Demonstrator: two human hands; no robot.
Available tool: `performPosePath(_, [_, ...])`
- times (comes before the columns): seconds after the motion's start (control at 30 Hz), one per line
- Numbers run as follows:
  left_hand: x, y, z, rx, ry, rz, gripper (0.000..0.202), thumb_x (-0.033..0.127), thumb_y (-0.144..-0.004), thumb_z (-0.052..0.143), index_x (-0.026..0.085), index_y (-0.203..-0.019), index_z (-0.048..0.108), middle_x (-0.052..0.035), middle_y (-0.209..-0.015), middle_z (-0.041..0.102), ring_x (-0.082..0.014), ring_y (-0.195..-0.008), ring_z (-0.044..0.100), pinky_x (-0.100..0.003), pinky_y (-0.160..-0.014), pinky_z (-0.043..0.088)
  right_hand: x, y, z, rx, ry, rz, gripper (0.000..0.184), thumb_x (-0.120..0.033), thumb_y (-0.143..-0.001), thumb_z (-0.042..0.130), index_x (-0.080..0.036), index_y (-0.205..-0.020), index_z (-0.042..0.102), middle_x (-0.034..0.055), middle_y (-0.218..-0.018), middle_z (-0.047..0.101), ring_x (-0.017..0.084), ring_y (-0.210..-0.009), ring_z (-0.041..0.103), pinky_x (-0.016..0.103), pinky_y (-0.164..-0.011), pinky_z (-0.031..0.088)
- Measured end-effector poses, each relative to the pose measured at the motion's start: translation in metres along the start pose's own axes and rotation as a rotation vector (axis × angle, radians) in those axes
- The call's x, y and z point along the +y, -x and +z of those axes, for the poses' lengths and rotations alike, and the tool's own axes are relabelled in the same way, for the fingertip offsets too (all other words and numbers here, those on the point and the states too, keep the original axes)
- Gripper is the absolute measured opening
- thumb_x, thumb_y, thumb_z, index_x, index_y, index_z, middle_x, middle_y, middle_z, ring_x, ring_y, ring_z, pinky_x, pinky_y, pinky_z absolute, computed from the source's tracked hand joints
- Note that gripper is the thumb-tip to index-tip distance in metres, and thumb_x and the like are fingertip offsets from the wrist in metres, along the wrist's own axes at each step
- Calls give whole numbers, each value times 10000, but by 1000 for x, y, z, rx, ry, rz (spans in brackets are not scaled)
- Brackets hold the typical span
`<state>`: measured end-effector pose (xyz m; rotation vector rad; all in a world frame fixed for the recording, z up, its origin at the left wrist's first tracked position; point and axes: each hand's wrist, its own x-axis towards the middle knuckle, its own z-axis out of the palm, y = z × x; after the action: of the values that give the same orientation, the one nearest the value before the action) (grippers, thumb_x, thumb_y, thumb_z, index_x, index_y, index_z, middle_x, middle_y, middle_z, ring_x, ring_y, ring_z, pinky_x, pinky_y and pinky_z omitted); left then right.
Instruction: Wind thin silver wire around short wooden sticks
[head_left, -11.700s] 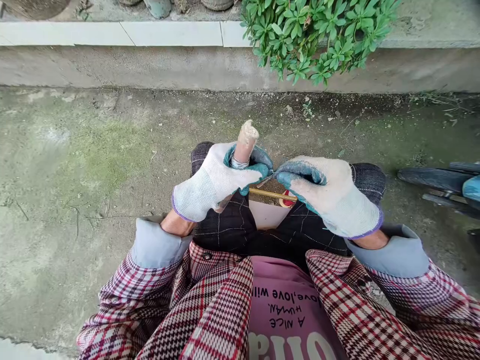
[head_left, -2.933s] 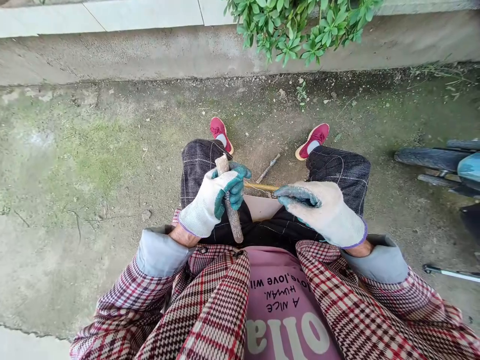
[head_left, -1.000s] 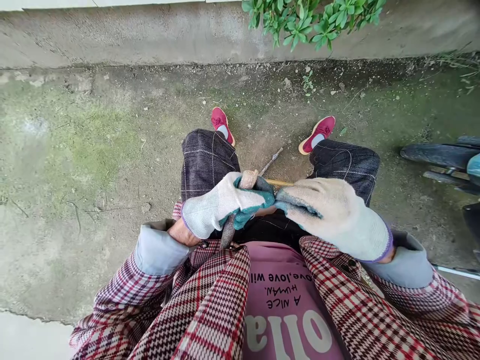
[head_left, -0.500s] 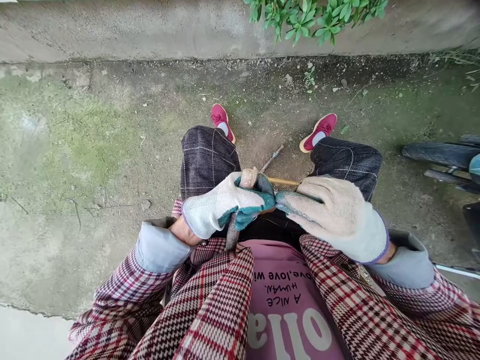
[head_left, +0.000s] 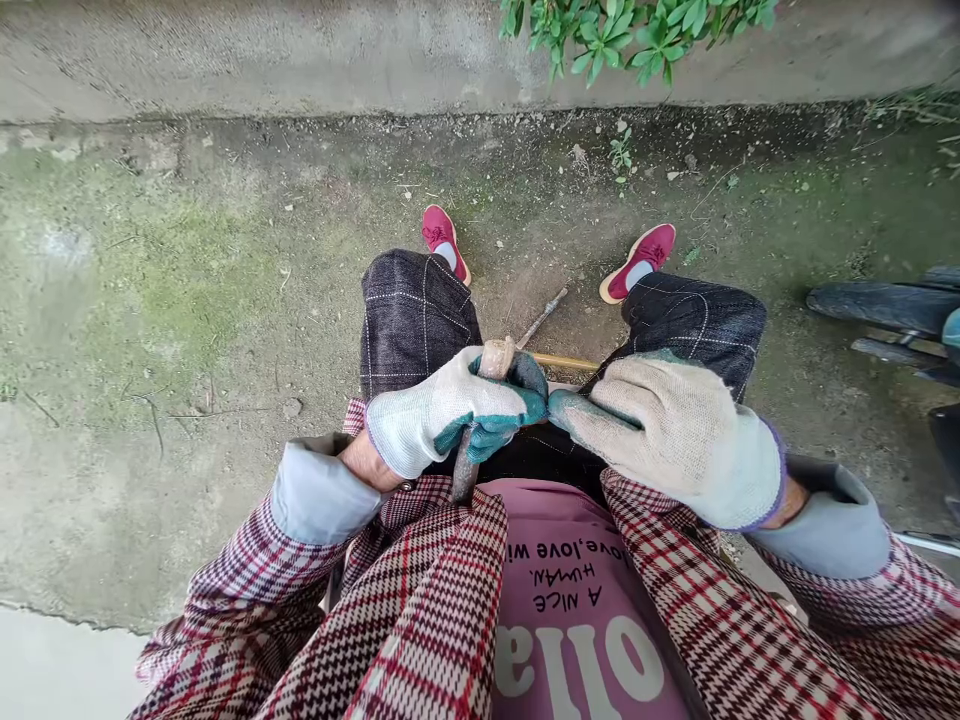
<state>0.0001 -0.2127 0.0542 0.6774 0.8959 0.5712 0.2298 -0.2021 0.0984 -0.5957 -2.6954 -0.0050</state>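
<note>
I sit with both gloved hands over my lap. My left hand [head_left: 450, 415] is wrapped round a short wooden handle [head_left: 496, 357], whose pale cut end pokes up above the fingers and whose darker lower end [head_left: 459, 478] sticks out below toward my shirt. My right hand [head_left: 675, 435] has its fingers pressed together in a pinch at the left hand's fingertips; what it pinches is too small to make out. A thin yellowish stick [head_left: 566, 361] lies across behind the hands, between my knees.
A grey stick or metal rod [head_left: 541, 317] lies on the dirt between my red shoes [head_left: 439, 232] [head_left: 643, 256]. A concrete curb [head_left: 300, 60] with a green plant [head_left: 637, 35] runs ahead. Part of a scooter [head_left: 892, 315] stands at the right.
Over the last second the hands stayed joined over my lap; the right hand turned slightly, knuckles raised. Earlier the handle stood higher with wire wound round it.
</note>
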Motion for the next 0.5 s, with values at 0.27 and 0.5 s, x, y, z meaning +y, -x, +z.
performPosePath(0.27, [18, 7, 13, 10, -156, 26, 104, 233, -650, 705, 183, -674, 617, 20, -639, 583, -105, -580, 496, -226, -541, 458, -4, 1, -2, -49, -70, 86, 361, -146, -1086, 456, -175, -896, 762, 39, -707, 725, 186, -638, 632, 329, -580, 441])
performPosePath(0.5, [28, 26, 28, 211, -755, 285, 42, 213, -818, 691, 172, -814, 693, 16, -750, 687, -119, -686, 614, -214, -656, 515, -6, 14, 13, -82, -559, 419, 163, -250, -1055, 601, -179, -968, 720, 17, -827, 779, 153, -688, 707, 275, -672, 513])
